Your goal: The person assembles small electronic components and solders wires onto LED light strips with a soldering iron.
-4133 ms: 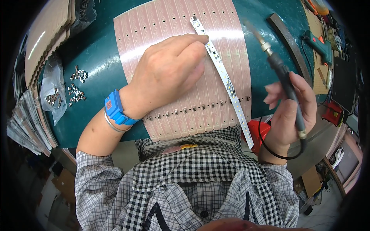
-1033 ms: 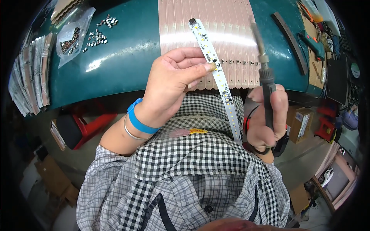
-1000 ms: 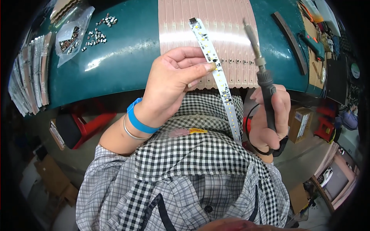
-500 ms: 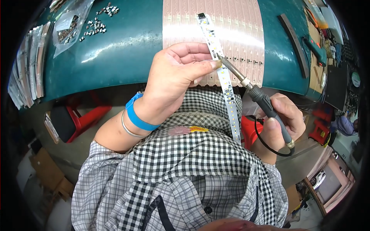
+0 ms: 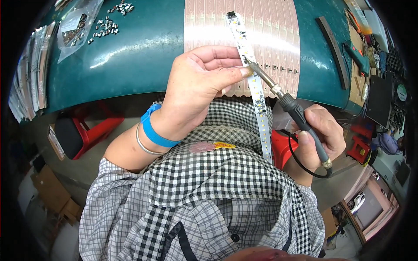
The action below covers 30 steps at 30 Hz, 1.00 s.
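My left hand (image 5: 204, 76) pinches a long, narrow white LED strip board (image 5: 257, 93) between thumb and fingers. The board carries small yellow LEDs and dark components, with a black connector (image 5: 231, 15) at its far end. It runs from above the pink panel down toward my apron. In my right hand (image 5: 324, 132), a soldering iron (image 5: 298, 115) with a dark grey handle is held like a pen. Its metal tip meets or nearly meets the board just by my left thumb; exact contact is too small to tell.
Pink ribbed panels (image 5: 278, 39) with small parts lie on the green table (image 5: 135, 56). Loose small components (image 5: 106, 27) and a clear bag (image 5: 72, 39) are at far left, beside stacked strips (image 5: 37, 69). A dark bar (image 5: 333, 52) and a green-handled tool (image 5: 358, 58) lie right.
The board and the iron's tip have shifted very slightly together. Both hands keep their grips.
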### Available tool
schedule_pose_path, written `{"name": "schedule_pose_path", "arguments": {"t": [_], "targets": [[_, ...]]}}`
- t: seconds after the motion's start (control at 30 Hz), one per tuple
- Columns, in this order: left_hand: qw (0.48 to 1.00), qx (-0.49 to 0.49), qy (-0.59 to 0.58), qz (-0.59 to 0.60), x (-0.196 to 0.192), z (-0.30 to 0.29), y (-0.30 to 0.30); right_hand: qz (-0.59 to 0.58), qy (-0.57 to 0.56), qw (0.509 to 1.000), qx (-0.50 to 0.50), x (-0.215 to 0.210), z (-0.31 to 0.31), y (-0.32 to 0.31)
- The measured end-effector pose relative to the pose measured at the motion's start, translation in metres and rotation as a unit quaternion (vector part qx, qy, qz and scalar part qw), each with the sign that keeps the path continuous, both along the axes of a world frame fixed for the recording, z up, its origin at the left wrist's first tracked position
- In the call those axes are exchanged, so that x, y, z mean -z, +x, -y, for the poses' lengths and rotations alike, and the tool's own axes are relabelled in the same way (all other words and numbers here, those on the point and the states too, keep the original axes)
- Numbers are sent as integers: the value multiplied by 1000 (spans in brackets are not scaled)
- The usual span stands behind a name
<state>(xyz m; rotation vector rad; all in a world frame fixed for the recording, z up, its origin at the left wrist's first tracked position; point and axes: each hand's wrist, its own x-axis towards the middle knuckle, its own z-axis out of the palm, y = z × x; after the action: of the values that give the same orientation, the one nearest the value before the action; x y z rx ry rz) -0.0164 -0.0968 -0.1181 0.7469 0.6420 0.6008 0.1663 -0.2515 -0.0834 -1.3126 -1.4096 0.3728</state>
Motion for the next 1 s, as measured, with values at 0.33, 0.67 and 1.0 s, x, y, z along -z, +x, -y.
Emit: {"name": "schedule_pose_path", "arguments": {"t": [0.33, 0.67, 1.0], "targets": [[1000, -5, -2, -7, -1, 1, 3, 17, -15, 1000, -6, -5, 0, -1], [1000, -13, -14, -19, -2, 1, 5, 47, 1, 999, -3, -4, 3, -1], [999, -9, -14, -36, -2, 2, 6, 17, -30, 999, -7, -11, 4, 4]]}}
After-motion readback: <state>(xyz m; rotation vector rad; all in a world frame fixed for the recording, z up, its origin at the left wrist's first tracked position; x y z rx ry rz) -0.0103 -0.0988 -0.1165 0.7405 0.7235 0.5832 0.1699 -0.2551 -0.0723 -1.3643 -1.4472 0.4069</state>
